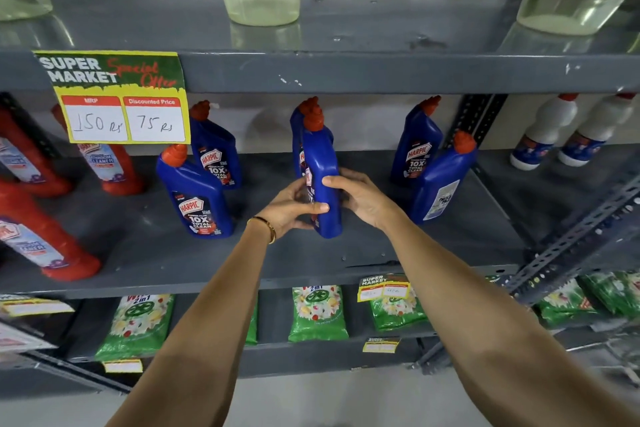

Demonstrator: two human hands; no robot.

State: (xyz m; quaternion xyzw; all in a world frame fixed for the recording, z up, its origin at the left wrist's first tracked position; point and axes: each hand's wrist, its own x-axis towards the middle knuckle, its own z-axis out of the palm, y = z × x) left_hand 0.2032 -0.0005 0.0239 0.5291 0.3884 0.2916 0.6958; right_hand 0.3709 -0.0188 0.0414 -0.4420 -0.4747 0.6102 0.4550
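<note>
Between both hands is a blue plastic cleaner bottle with a red cap (320,163), its base down at the grey metal shelf (277,260). The left hand (294,208) and right hand (360,198) both wrap around its lower half. Its label points left of the grip, so I think it should be turned slowly to face front and kept upright. There are six blue bottles counting this one, three red bottles (114,166) far left of the grip, and two white bottles (543,135) far right.
</note>
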